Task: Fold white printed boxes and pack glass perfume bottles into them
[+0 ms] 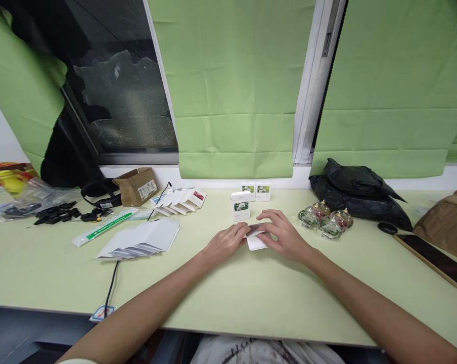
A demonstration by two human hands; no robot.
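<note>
Between my hands, just above the table or resting on it, are small white cards, one with a greyish face tilted up at the back. My left hand has its fingers pressed together on the cards' left edge. My right hand curls around their right side, thumb low and fingers arched over the top. Right behind them stands a small white box with a white-flower picture, its top flap apparently raised. Two similar boxes, a left one and a right one, stand side by side farther back.
Left lie fanned white sheets, folded cartons, a green-striped packet and a brown box. Bagged ornaments, a black bag and a phone lie right. A black cable crosses the front edge.
</note>
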